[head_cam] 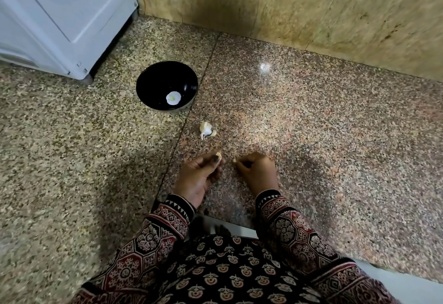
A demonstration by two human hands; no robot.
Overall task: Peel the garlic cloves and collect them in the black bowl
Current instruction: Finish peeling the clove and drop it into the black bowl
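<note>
The speckled stone floor point(311, 124) carries the black bowl point(151, 81) beside a white appliance point(60, 16), with loose garlic pieces point(206, 130) lying between bowl and hands. The left hand point(200, 175) pinches a garlic clove point(218, 155) in its fingers. The right hand point(259, 172) has its fingers curled, pinching a pale scrap point(234, 160).

Left sleeve point(155, 239) and right sleeve point(294, 232): long, block-printed in black, maroon and cream with octagonal floral medallions. Cuffs point(179, 204): black band edged with white triangles. Tunic front point(227, 272): black ground, repeated small cream flower motifs.
</note>
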